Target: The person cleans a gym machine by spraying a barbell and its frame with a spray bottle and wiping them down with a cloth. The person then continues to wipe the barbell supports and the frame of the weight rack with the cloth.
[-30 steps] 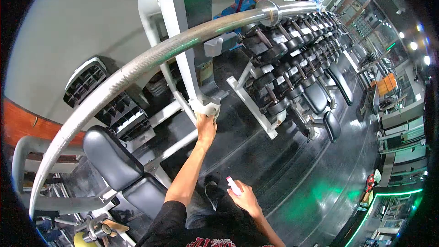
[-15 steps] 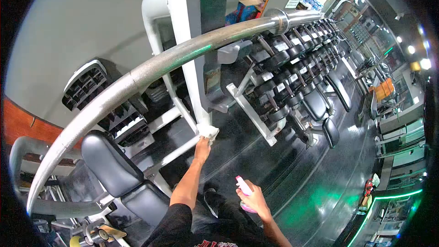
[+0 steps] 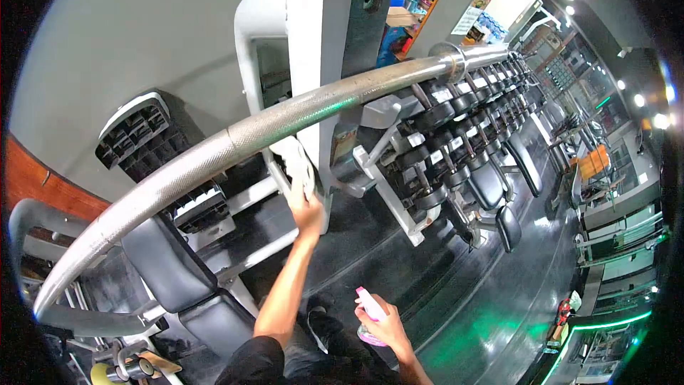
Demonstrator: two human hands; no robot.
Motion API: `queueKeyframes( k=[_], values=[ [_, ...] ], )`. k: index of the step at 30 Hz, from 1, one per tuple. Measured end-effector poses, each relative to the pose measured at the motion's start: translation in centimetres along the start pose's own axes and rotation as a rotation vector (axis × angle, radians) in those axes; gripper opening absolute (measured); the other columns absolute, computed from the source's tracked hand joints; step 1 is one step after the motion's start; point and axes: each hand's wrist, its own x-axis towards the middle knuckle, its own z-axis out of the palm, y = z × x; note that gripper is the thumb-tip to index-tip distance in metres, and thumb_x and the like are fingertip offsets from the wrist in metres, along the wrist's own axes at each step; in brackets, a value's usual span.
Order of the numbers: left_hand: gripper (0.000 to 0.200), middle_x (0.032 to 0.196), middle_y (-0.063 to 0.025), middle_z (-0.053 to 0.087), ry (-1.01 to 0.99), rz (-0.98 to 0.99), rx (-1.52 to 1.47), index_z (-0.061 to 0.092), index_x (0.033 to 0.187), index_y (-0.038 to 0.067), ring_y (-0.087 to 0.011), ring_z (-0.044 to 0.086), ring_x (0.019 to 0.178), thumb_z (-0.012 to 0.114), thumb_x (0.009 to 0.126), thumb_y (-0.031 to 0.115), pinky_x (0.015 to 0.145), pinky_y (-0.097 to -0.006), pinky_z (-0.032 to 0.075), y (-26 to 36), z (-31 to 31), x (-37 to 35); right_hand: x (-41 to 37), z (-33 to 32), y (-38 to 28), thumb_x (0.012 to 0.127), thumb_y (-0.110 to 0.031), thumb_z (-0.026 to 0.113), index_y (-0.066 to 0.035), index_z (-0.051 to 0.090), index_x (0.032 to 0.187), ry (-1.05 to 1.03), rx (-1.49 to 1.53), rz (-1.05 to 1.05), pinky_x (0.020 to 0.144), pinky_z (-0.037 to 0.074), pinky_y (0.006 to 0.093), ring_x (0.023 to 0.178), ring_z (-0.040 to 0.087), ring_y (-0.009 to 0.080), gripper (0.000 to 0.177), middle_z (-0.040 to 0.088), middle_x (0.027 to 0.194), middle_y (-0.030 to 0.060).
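My left hand (image 3: 306, 208) holds a white cloth (image 3: 293, 160) against the white upright post (image 3: 308, 36) of the rack, just under the bar. The knurled metal barbell (image 3: 263, 125) crosses the view above this hand. Lower down, my right hand (image 3: 387, 326) is wrapped round a spray bottle with a pink and white trigger head (image 3: 370, 304). Part of the bottle's pink body shows beneath the fingers.
A black padded bench (image 3: 167, 264) stands at the lower left. Dumbbells on a rack (image 3: 388, 192) run away to the right, with more benches (image 3: 509, 228) beside them. A black holder (image 3: 139, 132) is near the grey wall.
My left hand has moved the cloth up along the post from its lower end to near the bar. My right hand, still round the bottle, has shifted slightly left and down. The view has shifted.
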Motion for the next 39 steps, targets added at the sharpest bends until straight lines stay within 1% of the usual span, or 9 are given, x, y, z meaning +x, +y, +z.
queueKeyframes(
  k=[2, 6, 8, 10, 16, 26, 28, 36, 39],
  values=[
    [0.055, 0.115, -0.0292, 0.057, -0.012, 0.271, 0.149, 0.051, 0.124, -0.008, -0.0415, 0.056, 0.109, 0.045, 0.069, -0.013, 0.096, -0.0398, 0.043, -3.5, 0.5, -2.3, 0.2, 0.0, -0.8, 0.084, -0.017, 0.067, -0.006, 0.062, 0.106, 0.016, 0.031, -0.012, 0.068, 0.052, 0.0322, 0.077, 0.068, 0.0215, 0.024, 0.068, 0.086, 0.0092],
    [0.047, 0.110, -0.0284, 0.059, -0.183, 0.053, 0.098, 0.053, 0.117, -0.008, -0.0440, 0.055, 0.107, 0.048, 0.070, -0.008, 0.091, -0.0419, 0.044, -11.7, 0.7, -7.9, 0.1, -0.4, -0.1, 0.084, -0.015, 0.067, -0.006, 0.063, 0.105, -0.001, 0.032, -0.010, 0.068, 0.052, 0.0312, 0.074, 0.067, 0.0191, 0.023, 0.068, 0.084, 0.0085],
    [0.043, 0.118, -0.0296, 0.056, -0.621, -0.490, 0.280, 0.053, 0.120, -0.005, -0.0419, 0.053, 0.112, 0.049, 0.077, -0.004, 0.092, -0.0412, 0.045, -16.8, 0.7, -10.6, 0.0, -0.7, -0.3, 0.084, -0.015, 0.067, -0.005, 0.062, 0.105, -0.009, 0.055, 0.036, 0.067, 0.052, 0.0303, 0.073, 0.067, 0.0174, 0.023, 0.067, 0.083, 0.0087],
    [0.039, 0.109, -0.0298, 0.060, -0.646, -0.422, 0.221, 0.054, 0.120, -0.001, -0.0429, 0.057, 0.105, 0.049, 0.082, 0.004, 0.086, -0.0431, 0.046, -24.2, 1.2, -14.6, 0.0, -1.3, -1.0, 0.085, -0.015, 0.067, -0.004, 0.062, 0.105, -0.019, 0.029, 0.028, 0.066, 0.052, 0.0298, 0.072, 0.067, 0.0167, 0.023, 0.068, 0.083, 0.0084],
    [0.024, 0.082, -0.0085, 0.064, -0.457, -0.846, -0.054, 0.064, 0.102, 0.000, -0.0150, 0.058, 0.076, 0.053, 0.088, 0.016, 0.066, -0.0338, 0.046, -22.7, 1.3, -8.0, -0.5, -2.4, -0.1, 0.084, -0.012, 0.067, -0.003, 0.061, 0.106, 0.029, 0.134, 0.110, 0.067, 0.052, 0.0288, 0.073, 0.067, 0.0149, 0.024, 0.068, 0.084, 0.0069],
    [0.026, 0.090, -0.0067, 0.060, -0.425, -0.179, -0.554, 0.057, 0.108, 0.002, -0.0138, 0.056, 0.080, 0.047, 0.097, 0.023, 0.073, -0.0279, 0.047, -4.6, -3.9, 14.6, 0.5, -0.9, -1.1, 0.086, -0.012, 0.066, -0.003, 0.061, 0.105, 0.012, 0.082, -0.026, 0.062, 0.050, 0.0258, 0.067, 0.063, 0.0108, 0.022, 0.066, 0.081, 0.0050],
    [0.029, 0.098, -0.0069, 0.061, -0.311, 0.044, -0.148, 0.055, 0.116, 0.001, -0.0135, 0.055, 0.088, 0.046, 0.096, 0.020, 0.079, -0.0275, 0.045, -1.8, -4.2, 14.1, 0.4, -0.8, -1.1, 0.087, -0.012, 0.065, -0.002, 0.061, 0.104, 0.016, 0.098, -0.066, 0.058, 0.049, 0.0232, 0.062, 0.060, 0.0071, 0.020, 0.064, 0.078, 0.0027],
    [0.033, 0.088, -0.0185, 0.064, -0.627, -0.315, 0.011, 0.054, 0.121, 0.004, -0.0254, 0.063, 0.086, 0.039, 0.093, 0.015, 0.078, -0.0365, 0.049, -17.4, -0.8, 2.8, -0.7, 0.0, -0.3, 0.087, -0.012, 0.066, -0.002, 0.060, 0.105, 0.028, 0.105, -0.051, 0.059, 0.049, 0.0249, 0.063, 0.061, 0.0073, 0.022, 0.064, 0.077, 0.0019],
    [0.038, 0.100, -0.0223, 0.066, -0.448, -0.272, 0.001, 0.053, 0.126, 0.006, -0.0292, 0.065, 0.097, 0.044, 0.089, 0.007, 0.081, -0.0358, 0.048, -18.7, -1.0, -1.7, -1.1, 0.2, -0.5, 0.087, -0.012, 0.066, -0.003, 0.061, 0.106, 0.047, 0.118, -0.067, 0.059, 0.049, 0.0247, 0.062, 0.061, 0.0071, 0.022, 0.065, 0.078, 0.0018]
  ],
)
